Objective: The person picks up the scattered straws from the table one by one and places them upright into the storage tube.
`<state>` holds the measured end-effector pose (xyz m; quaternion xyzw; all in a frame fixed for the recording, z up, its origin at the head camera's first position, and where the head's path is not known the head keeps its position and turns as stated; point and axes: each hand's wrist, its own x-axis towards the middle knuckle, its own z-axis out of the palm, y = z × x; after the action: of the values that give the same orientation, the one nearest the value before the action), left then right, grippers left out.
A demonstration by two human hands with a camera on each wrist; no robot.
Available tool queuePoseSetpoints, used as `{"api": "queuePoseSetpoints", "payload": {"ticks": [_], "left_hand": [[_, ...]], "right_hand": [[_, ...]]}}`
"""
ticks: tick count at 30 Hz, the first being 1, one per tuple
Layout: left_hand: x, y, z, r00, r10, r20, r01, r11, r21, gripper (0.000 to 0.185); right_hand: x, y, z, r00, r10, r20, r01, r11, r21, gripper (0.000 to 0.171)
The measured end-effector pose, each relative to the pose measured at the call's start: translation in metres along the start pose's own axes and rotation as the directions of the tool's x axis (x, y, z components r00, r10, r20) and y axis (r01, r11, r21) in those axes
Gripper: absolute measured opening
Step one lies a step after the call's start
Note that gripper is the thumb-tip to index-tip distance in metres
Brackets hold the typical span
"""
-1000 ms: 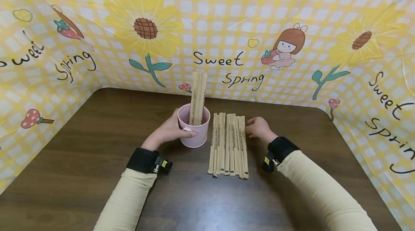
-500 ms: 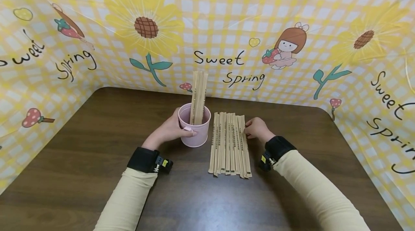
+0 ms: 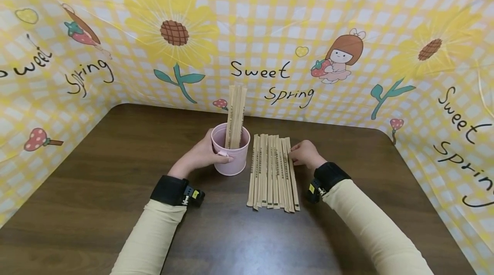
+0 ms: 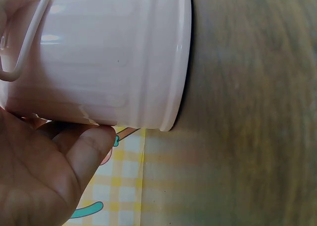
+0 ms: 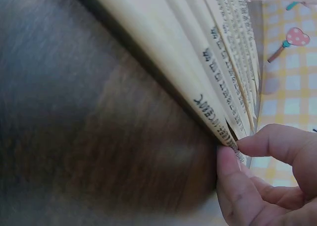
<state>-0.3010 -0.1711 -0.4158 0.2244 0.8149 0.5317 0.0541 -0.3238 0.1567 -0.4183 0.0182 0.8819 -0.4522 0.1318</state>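
Our left hand (image 3: 203,153) grips the pink bucket (image 3: 231,155) mid-worktop, wrapped chopsticks (image 3: 236,116) upright inside | our right hand (image 3: 305,153) pinches the rightmost of the chopstick row (image 3: 272,172) just right of it.

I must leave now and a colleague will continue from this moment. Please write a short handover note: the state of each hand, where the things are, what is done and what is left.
Left hand: grips the side of the pink cup, which stands upright on the brown table.
Right hand: fingertips pinch the rightmost wrapped chopstick pair near its far end; it looks not yet lifted off the table.
Done: a few wrapped pairs already stand in the cup.
Left: the row of wrapped pairs lying side by side right of the cup, probably to follow into the cup one at a time.
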Motion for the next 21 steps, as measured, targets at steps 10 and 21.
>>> {"api": "queuePoseSetpoints", "payload": {"ticks": [10, 21], "left_hand": [[0.001, 0.001, 0.003, 0.999, -0.051, -0.002, 0.051, 0.999, 0.007, 0.103], [0.002, -0.002, -0.001, 0.998, 0.056, 0.012, -0.056, 0.998, -0.019, 0.096]], "right_hand": [[-0.005, 0.007, -0.022, 0.997, -0.033, 0.069, 0.027, 0.996, 0.088, 0.045], [-0.012, -0.043, -0.043, 0.977, -0.185, -0.105, 0.202, 0.962, 0.184, 0.049]]}}
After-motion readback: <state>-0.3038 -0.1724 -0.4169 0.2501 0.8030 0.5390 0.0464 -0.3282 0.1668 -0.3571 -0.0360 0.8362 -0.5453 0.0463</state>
